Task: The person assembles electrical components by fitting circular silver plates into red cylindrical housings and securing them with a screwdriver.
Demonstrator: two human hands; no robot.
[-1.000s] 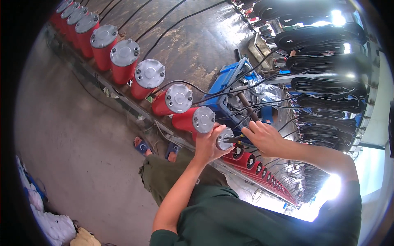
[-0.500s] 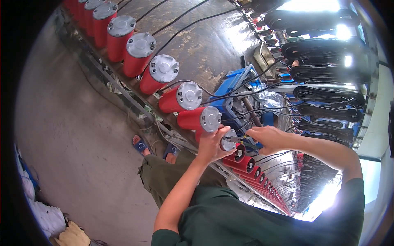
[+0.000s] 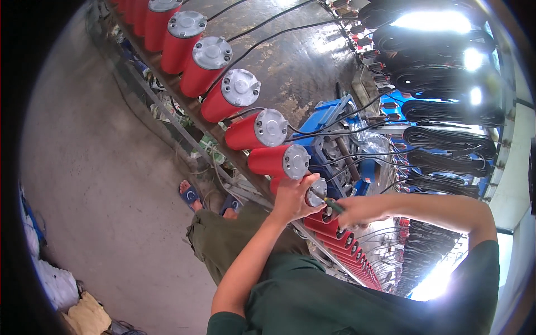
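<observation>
My left hand (image 3: pixel 293 200) is closed around a red cylinder with a grey metal end cap (image 3: pixel 317 191), thumb and fingers at the cap's rim. The cylinder's body is mostly hidden behind that hand. In my right hand (image 3: pixel 360 211) are what look like pliers with green grips (image 3: pixel 334 206), held in a fist. Their metal tip meets the face of the cap; what it touches is too small to make out. Just beyond my left hand lies another capped red cylinder (image 3: pixel 268 161). On the near side, an uncapped red cylinder (image 3: pixel 329 228) shows a dark open end.
A row of capped red cylinders (image 3: pixel 205 67) runs along a bench edge to the far left, several with black cables. Beyond the work stands a blue crate (image 3: pixel 324 114) with metal parts and clear plastic. Bundled black cables (image 3: pixel 446 109) hang at the right.
My right hand has come down and closed on the pliers, whose handles were apart before. The tool now slants onto the cap. My left hand keeps its grip while the view has shifted slightly.
</observation>
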